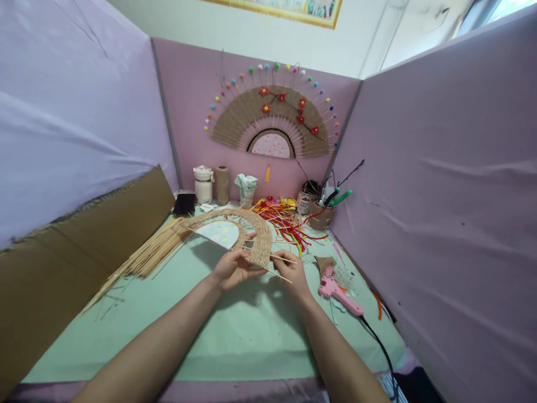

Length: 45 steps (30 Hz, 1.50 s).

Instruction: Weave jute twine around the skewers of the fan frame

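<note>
A woven twine fan (260, 242) with thin sticks through it is held above the green table. A pale half-round panel (220, 232) with yellow spots fills its inner arc. My left hand (237, 270) grips the fan's lower right end, thumb on top and fingers beneath. At that same end, my right hand (289, 270) pinches a thin stick (286, 258) that sticks out of the weave. Another stick juts out just below, toward the right. The right fingertips are close to the fan's outer edge.
A bundle of sticks (146, 252) lies left, beside a cardboard strip (92, 246). A pink glue gun (340, 295) with a black cord lies right. Colourful pipe cleaners (285, 221), a twine roll (222, 185), a white jar (203, 186) and tool cups stand or lie behind. A decorated fan (235, 115) hangs behind.
</note>
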### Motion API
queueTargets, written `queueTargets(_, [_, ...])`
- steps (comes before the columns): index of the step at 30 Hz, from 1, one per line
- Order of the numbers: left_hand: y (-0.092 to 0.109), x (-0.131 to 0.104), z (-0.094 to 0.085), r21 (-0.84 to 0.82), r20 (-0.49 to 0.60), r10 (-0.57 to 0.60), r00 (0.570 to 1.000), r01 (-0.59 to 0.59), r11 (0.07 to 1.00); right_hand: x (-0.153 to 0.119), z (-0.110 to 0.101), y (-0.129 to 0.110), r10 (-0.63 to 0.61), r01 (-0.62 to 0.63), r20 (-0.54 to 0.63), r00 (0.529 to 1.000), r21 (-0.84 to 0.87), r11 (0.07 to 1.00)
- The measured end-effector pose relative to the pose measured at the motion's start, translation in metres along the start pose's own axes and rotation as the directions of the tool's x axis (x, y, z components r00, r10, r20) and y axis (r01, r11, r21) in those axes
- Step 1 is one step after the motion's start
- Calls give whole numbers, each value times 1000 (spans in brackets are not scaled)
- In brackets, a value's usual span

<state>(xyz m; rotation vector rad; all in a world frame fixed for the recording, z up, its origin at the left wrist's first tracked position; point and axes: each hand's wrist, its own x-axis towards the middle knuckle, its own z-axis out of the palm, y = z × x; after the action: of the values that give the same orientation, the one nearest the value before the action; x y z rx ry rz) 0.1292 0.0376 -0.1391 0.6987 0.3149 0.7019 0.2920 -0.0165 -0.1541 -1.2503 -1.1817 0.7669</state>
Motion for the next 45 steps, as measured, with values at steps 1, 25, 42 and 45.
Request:
queueTargets(1, [0, 0, 0, 6, 1, 2, 1000, -2, 1000, 0, -1, 0, -4, 4, -1, 1000, -4, 1000])
queueTargets(25, [28, -8, -18, 295, 134, -44, 990, 3, 956, -5, -19, 0, -256, 224, -150, 955, -198, 954])
queueTargets(42, [37, -14, -20, 340, 8, -37, 999, 32, 940, 2, -21, 11, -457, 443, 82, 886, -444, 779])
queueTargets(45, [40, -16, -25, 308, 77, -83, 994, 56, 950, 1, -21, 9, -396, 384, 53, 917, -391, 836])
